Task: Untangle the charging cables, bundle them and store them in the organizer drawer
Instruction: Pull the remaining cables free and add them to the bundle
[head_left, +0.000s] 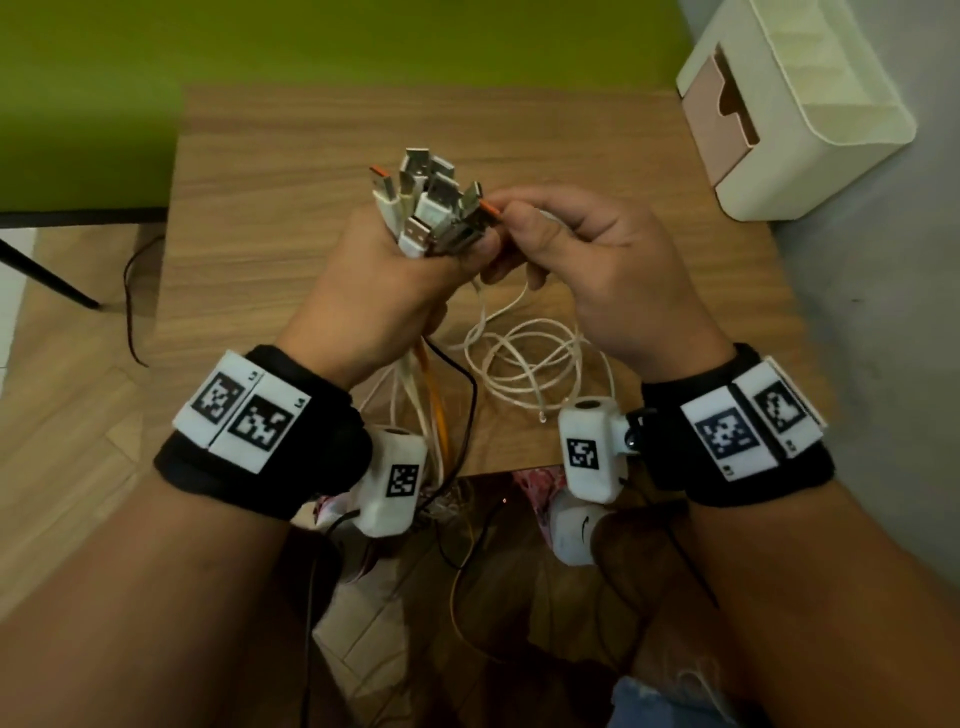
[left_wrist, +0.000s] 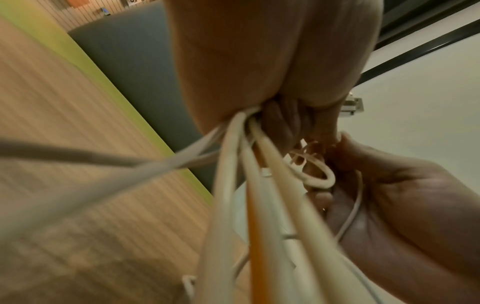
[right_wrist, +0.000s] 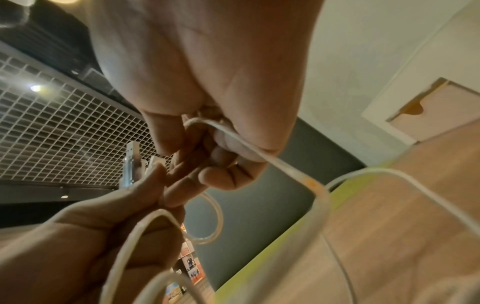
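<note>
My left hand (head_left: 395, 270) grips a bunch of charging cables with their USB plugs (head_left: 431, 202) sticking up out of the fist. White, orange and black cords (head_left: 436, 395) hang down from it; in the left wrist view the cords (left_wrist: 233, 205) fan out under the palm. My right hand (head_left: 561, 244) is just right of the bunch and pinches an orange-tipped plug (head_left: 491, 210) at its edge, with a thin white cable (right_wrist: 259, 152) running through its curled fingers. Loose white loops (head_left: 530, 353) lie on the wooden table (head_left: 291, 156).
A cream organizer (head_left: 810, 119) with a pink drawer (head_left: 719, 109) stands at the table's back right corner, its drawer (right_wrist: 446, 109) closed. A green surface (head_left: 208, 57) lies beyond the table. A black cord (head_left: 132, 291) trails on the floor at the left.
</note>
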